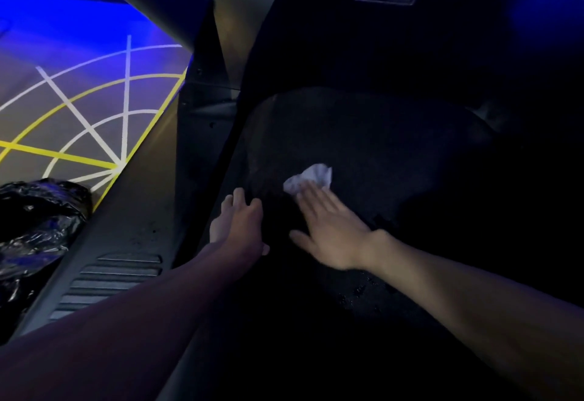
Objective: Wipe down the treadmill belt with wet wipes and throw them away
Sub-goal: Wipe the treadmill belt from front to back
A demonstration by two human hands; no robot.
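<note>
While the dark treadmill belt (363,147) fills the middle of the view, the left hand (240,225) lies flat at its left edge, arm stretched forward, fingers straight. The right hand (331,226) presses with straight, spread fingers on the crumpled white wet wipe (313,176), which lies on the belt.

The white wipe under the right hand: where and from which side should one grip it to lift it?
Pinch the raised crumpled folds of the wipe that show beyond the right hand, coming from above. It lies bunched on the flat belt, so the folds likely give fingers a hold.
</note>
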